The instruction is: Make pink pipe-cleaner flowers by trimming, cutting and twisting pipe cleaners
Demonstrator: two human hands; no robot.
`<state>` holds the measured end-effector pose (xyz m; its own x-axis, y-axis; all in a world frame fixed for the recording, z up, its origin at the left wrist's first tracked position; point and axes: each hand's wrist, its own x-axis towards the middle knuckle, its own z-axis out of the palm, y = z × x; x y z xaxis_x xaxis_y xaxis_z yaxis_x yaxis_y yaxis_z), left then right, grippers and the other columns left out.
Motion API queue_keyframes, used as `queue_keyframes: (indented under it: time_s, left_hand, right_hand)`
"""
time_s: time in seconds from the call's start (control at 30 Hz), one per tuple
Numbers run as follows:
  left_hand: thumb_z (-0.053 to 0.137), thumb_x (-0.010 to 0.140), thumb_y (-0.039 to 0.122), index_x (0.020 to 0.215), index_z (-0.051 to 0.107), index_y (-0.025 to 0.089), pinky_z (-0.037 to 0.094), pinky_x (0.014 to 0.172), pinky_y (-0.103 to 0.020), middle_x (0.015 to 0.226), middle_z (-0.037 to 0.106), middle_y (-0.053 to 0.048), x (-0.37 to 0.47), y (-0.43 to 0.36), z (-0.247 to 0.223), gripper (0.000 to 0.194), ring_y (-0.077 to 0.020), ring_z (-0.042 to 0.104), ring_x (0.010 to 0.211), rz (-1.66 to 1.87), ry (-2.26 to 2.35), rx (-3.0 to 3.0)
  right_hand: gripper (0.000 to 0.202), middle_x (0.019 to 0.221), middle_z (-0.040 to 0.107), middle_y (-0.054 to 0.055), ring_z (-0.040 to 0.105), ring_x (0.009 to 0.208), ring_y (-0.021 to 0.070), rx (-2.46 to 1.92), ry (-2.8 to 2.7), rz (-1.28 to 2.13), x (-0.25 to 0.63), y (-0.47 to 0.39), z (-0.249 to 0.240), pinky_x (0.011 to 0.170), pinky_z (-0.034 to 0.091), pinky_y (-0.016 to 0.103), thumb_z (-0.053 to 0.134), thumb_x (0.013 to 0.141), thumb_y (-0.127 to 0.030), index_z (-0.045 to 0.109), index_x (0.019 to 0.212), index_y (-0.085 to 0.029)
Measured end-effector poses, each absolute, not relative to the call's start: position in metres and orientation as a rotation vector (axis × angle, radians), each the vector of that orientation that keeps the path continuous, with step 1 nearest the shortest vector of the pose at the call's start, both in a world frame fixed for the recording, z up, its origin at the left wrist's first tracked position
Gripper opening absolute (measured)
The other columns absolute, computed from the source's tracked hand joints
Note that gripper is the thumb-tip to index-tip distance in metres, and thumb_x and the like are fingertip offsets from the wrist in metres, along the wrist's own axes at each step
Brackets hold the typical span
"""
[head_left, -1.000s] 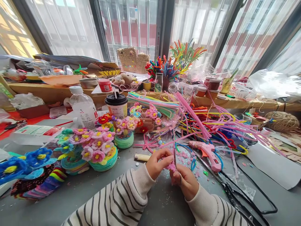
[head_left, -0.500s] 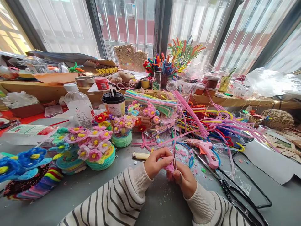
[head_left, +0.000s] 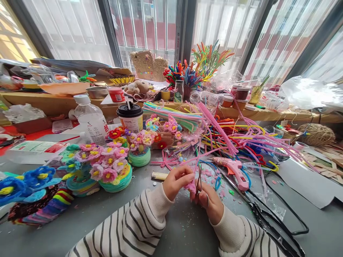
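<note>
Over the grey table, my left hand (head_left: 178, 182) pinches a fuzzy pink pipe-cleaner piece (head_left: 190, 186), partly hidden by the fingers. Small scissors (head_left: 198, 178) are in my right hand (head_left: 209, 200), their blades pointing up and away beside the pink piece. The fingers of my right hand are closed around the handles, which are mostly hidden. Pink fluff and tiny clippings (head_left: 207, 174) lie on the table just beyond my hands. A cream lighter-like stick (head_left: 159, 176) lies left of my left hand.
A pink glue gun (head_left: 235, 171) with a black cord lies to the right. Pink pipe cleaners (head_left: 218, 128) heap behind it. On the left stand pipe-cleaner flower pots (head_left: 115, 182), a plastic bottle (head_left: 91, 121) and a lidded cup (head_left: 130, 117). White paper (head_left: 308, 184) lies far right.
The scissor blades now show slightly apart, where they looked closer together before. Both hands stay in nearly the same place, and the pink piece has shifted slightly left.
</note>
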<state>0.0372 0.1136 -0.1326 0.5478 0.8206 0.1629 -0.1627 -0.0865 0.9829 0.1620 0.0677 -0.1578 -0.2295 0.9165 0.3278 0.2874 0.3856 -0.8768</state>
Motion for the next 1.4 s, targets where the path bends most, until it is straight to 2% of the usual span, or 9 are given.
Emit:
queue_keyframes:
  time_s: [0.17,0.37,0.6,0.8,1.27,1.4]
  left_hand:
    - [0.048,0.066,0.027,0.055,0.043,0.014,0.029,0.047,-0.021,0.05,0.04,0.003,0.038,0.113,-0.13,0.018,-0.0076,0.037,0.048,0.84,0.568,1.445]
    - [0.049,0.062,0.028,0.05,0.042,0.013,0.028,0.05,-0.021,0.051,0.038,0.003,0.038,0.114,-0.131,0.02,-0.0074,0.035,0.05,0.832,0.6,1.466]
    - [0.048,0.063,0.029,0.052,0.04,0.014,0.025,0.046,-0.02,0.05,0.035,0.004,0.04,0.113,-0.13,0.02,-0.0065,0.031,0.048,0.842,0.616,1.456]
    - [0.049,0.062,0.031,0.051,0.041,0.014,0.028,0.049,-0.021,0.051,0.037,0.003,0.039,0.113,-0.129,0.022,-0.0079,0.034,0.05,0.843,0.629,1.504]
    - [0.046,0.066,0.022,0.053,0.044,0.014,0.03,0.058,-0.023,0.056,0.041,0.002,0.039,0.113,-0.132,0.015,-0.0094,0.038,0.057,0.845,0.587,1.627]
    - [0.047,0.065,0.021,0.053,0.045,0.014,0.03,0.059,-0.023,0.055,0.041,0.002,0.04,0.112,-0.133,0.015,-0.0095,0.038,0.057,0.848,0.575,1.627]
  right_hand:
    - [0.054,0.058,0.044,0.002,0.038,0.048,0.0119,-1.024,-1.746,0.894,0.161,0.068,-0.155,0.042,0.032,0.022,0.018,0.07,-0.062,0.044,0.061,-0.016]
    - [0.053,0.049,0.039,-0.001,0.038,0.047,0.0117,-1.069,-1.754,0.742,0.163,0.069,-0.159,0.045,0.032,0.023,0.018,0.072,-0.06,0.04,0.05,-0.017]
    - [0.05,0.047,0.04,-0.001,0.037,0.042,0.0099,-1.161,-1.715,0.753,0.165,0.069,-0.166,0.04,0.031,0.021,0.024,0.073,-0.057,0.043,0.05,-0.017]
    - [0.053,0.048,0.039,-0.001,0.038,0.046,0.0109,-1.085,-1.737,0.721,0.164,0.068,-0.16,0.043,0.032,0.022,0.02,0.072,-0.059,0.042,0.049,-0.017]
    - [0.051,0.047,0.037,-0.002,0.036,0.043,0.0097,-1.047,-1.658,0.832,0.165,0.067,-0.162,0.04,0.029,0.022,0.023,0.07,-0.061,0.04,0.051,-0.017]
    - [0.046,0.043,0.037,-0.003,0.034,0.04,0.0084,-1.09,-1.581,0.891,0.167,0.068,-0.167,0.038,0.026,0.021,0.032,0.07,-0.057,0.041,0.05,-0.017]
